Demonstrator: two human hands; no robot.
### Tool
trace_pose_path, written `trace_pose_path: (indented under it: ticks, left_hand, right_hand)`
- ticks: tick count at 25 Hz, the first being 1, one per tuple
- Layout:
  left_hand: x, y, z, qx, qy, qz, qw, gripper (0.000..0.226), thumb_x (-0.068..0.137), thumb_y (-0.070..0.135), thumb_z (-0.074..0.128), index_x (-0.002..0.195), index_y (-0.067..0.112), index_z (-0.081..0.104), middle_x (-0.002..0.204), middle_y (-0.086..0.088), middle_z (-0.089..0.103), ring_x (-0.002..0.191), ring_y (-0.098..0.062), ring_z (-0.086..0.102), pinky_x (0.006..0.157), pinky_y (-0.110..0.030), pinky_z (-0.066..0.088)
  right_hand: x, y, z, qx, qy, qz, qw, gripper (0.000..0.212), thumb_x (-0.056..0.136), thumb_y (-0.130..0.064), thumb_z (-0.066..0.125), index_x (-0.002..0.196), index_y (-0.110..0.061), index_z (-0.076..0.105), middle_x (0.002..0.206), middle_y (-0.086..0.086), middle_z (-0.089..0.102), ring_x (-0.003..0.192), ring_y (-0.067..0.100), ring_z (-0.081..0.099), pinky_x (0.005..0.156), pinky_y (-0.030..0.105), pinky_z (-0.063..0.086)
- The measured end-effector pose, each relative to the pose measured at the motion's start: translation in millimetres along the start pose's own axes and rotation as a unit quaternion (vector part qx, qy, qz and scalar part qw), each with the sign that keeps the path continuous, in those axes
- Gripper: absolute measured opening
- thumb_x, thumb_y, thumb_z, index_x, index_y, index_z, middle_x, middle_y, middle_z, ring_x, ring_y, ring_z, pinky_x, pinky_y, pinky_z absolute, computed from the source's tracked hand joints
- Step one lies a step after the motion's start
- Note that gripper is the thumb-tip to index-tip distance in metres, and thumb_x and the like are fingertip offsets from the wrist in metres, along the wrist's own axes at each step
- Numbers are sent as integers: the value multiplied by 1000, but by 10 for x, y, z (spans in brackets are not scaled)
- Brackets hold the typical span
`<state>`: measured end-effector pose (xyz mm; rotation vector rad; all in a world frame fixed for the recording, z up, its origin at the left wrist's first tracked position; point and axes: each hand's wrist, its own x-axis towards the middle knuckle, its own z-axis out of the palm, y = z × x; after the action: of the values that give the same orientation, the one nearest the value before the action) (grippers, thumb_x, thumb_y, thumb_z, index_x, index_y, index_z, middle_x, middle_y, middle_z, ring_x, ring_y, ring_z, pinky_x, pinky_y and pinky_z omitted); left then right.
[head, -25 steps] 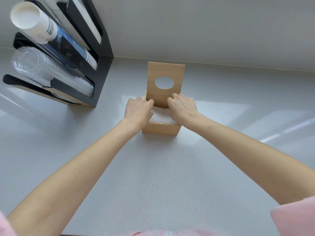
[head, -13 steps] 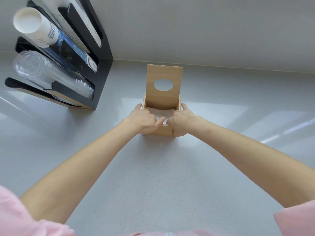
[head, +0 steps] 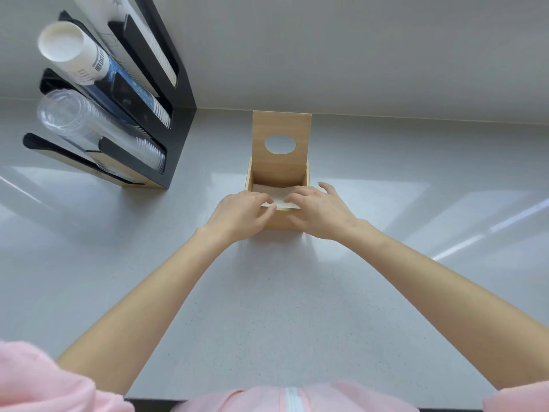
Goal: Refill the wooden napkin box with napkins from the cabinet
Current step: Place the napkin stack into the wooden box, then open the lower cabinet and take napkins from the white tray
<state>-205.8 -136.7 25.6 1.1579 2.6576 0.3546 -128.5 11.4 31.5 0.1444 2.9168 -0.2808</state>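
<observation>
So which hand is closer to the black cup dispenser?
Left. The left hand rests at the napkin box's near-left corner, on the cup dispenser's side; the right hand is at the box's far-side corner.

What I saw looked like a drinks or self-service corner, the sort found in a café or an office pantry. At the upper left of the frame stood a black cup dispenser rack (head: 178,93) with slanted slots, holding a stack of white paper cups (head: 77,55) and, below it, a stack of clear plastic cups (head: 89,126). It sat on a pale grey speckled countertop (head: 267,307) against a plain light wall (head: 356,49). At centre stood a wooden napkin box (head: 279,176).
</observation>
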Motion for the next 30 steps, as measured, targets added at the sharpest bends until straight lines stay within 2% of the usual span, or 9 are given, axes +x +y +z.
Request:
trace_pose_path:
  ticks: [2, 4, 8, 13, 30]
  left_hand:
    - [-178, -7, 44, -49, 35, -9, 998, 38, 95, 30, 40, 129, 16, 50, 138, 1, 51, 124, -18, 47, 97, -31, 36]
    - [-314, 5, 133, -59, 70, -9, 996, 41, 94, 28, 43, 132, 15, 47, 145, -2, 43, 134, -18, 37, 107, -33, 28]
    - [-571, 46, 294, -48, 94, -22, 994, 46, 92, 28, 45, 136, 17, 42, 150, -4, 34, 141, -18, 23, 113, -38, 19]
    - [-858, 68, 393, -31, 83, -52, 995, 50, 92, 32, 45, 139, 18, 36, 152, -3, 29, 143, -19, 18, 115, -40, 15]
    - [-1959, 675, 788, -11, 79, -157, 984, 54, 92, 38, 41, 141, 19, 32, 154, -3, 25, 144, -21, 12, 116, -44, 4]
  right_hand:
    - [-187, -19, 35, 44, 44, 30, 998, 51, 95, -29, 43, 143, -19, 30, 148, -2, 38, 142, 14, 24, 119, 42, 7]
    - [-347, -51, 124, 69, 70, 60, 993, 55, 95, -29, 43, 146, -19, 23, 152, -3, 31, 145, 15, 16, 119, 42, 6]
    - [-571, -137, 346, 91, 97, 102, 986, 59, 95, -31, 44, 147, -20, 20, 157, -2, 20, 146, 15, 9, 119, 41, 3]
    - [-803, -262, 539, 88, 83, 114, 986, 65, 94, -36, 45, 149, -21, 14, 158, -3, 14, 147, 15, 5, 119, 41, -1]
    - [-1844, -438, 900, 61, 26, 53, 996, 65, 94, -38, 43, 149, -20, 13, 159, -1, 10, 147, 18, 1, 119, 42, -2]
